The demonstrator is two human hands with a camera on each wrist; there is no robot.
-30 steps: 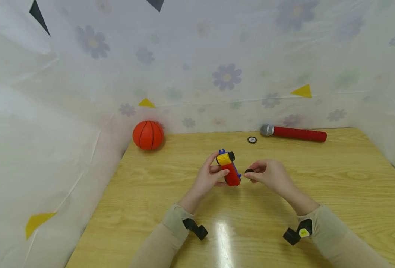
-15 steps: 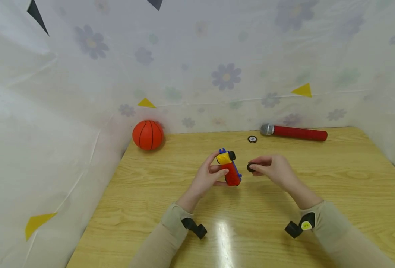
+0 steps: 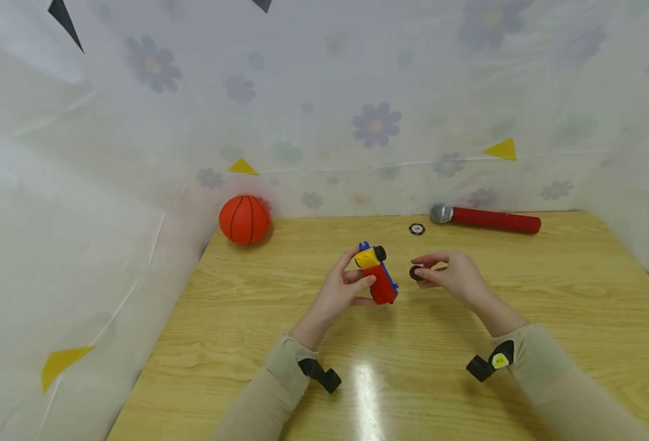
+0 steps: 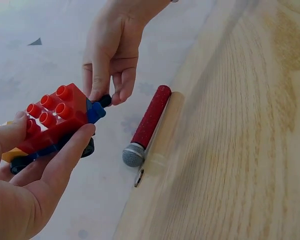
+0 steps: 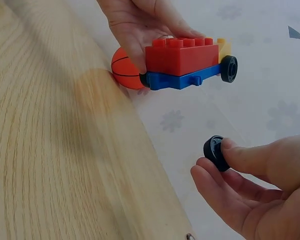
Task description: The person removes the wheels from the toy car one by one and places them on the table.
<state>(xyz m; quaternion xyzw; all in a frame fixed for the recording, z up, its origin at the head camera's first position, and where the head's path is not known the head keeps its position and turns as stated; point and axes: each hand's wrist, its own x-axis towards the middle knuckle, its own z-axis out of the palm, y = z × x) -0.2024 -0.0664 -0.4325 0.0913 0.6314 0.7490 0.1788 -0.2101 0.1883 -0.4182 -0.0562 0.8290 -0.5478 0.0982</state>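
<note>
My left hand (image 3: 337,290) holds a toy car (image 5: 185,60) above the table, thumb on one side and fingers on the other. The car has a red studded block, a yellow block and a blue base. Black wheels show at its ends, while one axle stub on the side facing the right hand is bare in the right wrist view. To the right, my right hand (image 3: 457,278) pinches a loose black wheel (image 5: 216,152) between thumb and fingers. A gap separates that wheel from the car.
On the wooden table (image 3: 236,343), an orange ball (image 3: 244,220) with black lines sits at the back left. A red-handled microphone (image 3: 492,220) lies at the back right, with a small black-and-white disc (image 3: 417,229) beside it. White flowered sheeting (image 3: 302,110) hangs behind.
My right hand has drawn the wheel up and slightly right, away from the car, and turned it a little. The left hand and car have hardly moved.
</note>
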